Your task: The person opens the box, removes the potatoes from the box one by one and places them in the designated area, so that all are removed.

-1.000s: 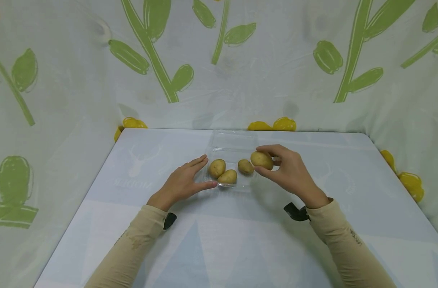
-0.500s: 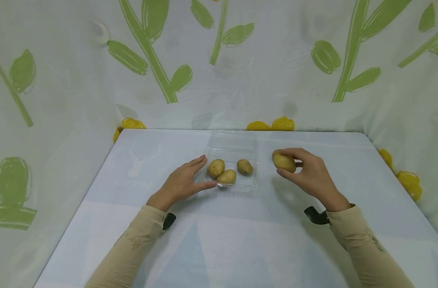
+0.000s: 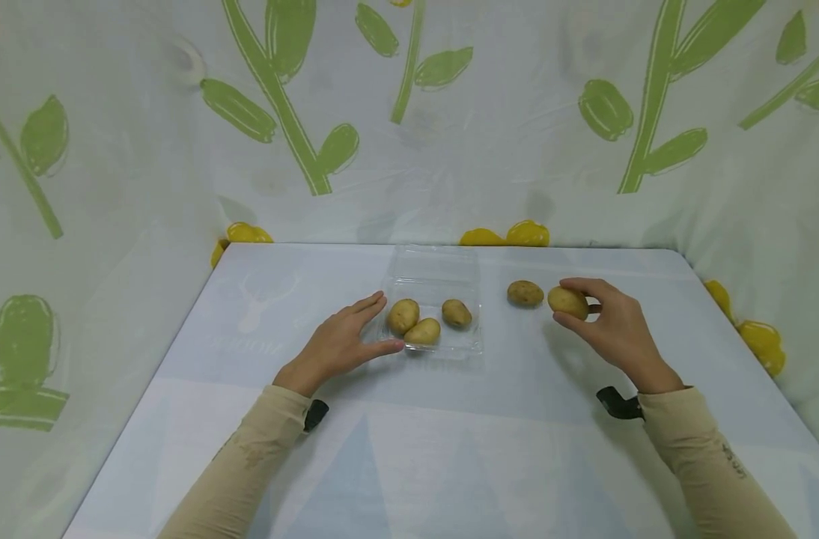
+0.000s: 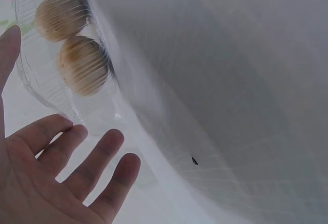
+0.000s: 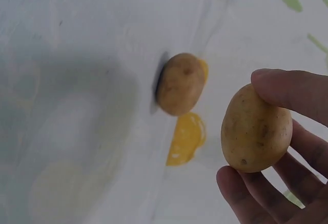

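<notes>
My right hand point(image 3: 614, 323) pinches a potato point(image 3: 568, 302) between thumb and fingers, held above the table to the right of the container; the right wrist view shows the same potato point(image 5: 257, 129) up close. Just left of it, another potato point(image 3: 525, 293) lies on the table. A clear plastic container point(image 3: 475, 340), its lid point(image 3: 433, 262) folded back, holds two potatoes touching at its left and a single potato point(image 3: 457, 314) at its right. My left hand point(image 3: 337, 346) lies at the container's left side, fingers spread and fairly straight; its thumb is at the front left corner.
A white table point(image 3: 409, 434) with pale blue triangle patterns carries everything. Behind it and at both sides hangs a light cloth point(image 3: 504, 150) printed with green leaves and yellow flowers. The table's back edge runs just behind the lid.
My right hand has carried its potato rightward from beside the container, past the potato lying on the table, which now shows fully. The left hand stays in place.
</notes>
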{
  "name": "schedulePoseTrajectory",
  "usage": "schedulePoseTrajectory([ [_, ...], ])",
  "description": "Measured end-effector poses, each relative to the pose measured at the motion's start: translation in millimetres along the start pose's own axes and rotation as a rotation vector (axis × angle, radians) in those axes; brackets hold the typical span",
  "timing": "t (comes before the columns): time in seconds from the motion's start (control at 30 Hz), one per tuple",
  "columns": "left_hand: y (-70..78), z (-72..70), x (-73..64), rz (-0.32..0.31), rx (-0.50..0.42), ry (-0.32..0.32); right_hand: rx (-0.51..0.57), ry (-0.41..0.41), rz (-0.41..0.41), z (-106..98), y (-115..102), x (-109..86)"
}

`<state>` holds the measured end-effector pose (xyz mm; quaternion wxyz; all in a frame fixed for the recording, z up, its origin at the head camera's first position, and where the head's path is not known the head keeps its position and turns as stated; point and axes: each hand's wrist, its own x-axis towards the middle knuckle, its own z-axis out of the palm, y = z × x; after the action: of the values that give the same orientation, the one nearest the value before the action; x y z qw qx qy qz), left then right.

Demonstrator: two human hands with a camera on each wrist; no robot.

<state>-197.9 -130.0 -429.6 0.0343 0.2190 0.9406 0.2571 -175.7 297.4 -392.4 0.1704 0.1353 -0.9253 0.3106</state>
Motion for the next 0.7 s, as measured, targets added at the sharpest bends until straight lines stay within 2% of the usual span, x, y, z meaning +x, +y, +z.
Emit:
schedulePoseTrajectory([
  [0.37, -1.4, 0.4, -0.3, -0.003, 0.006, -0.001, -0.031, -0.023, 0.081, -0.3, 30.0, 10.8],
  [0.7, 0.5, -0.5, -0.5, -0.002, 0.002, 0.003, -0.033, -0.152, 0.141, 8.3, 41.8, 27.1],
])
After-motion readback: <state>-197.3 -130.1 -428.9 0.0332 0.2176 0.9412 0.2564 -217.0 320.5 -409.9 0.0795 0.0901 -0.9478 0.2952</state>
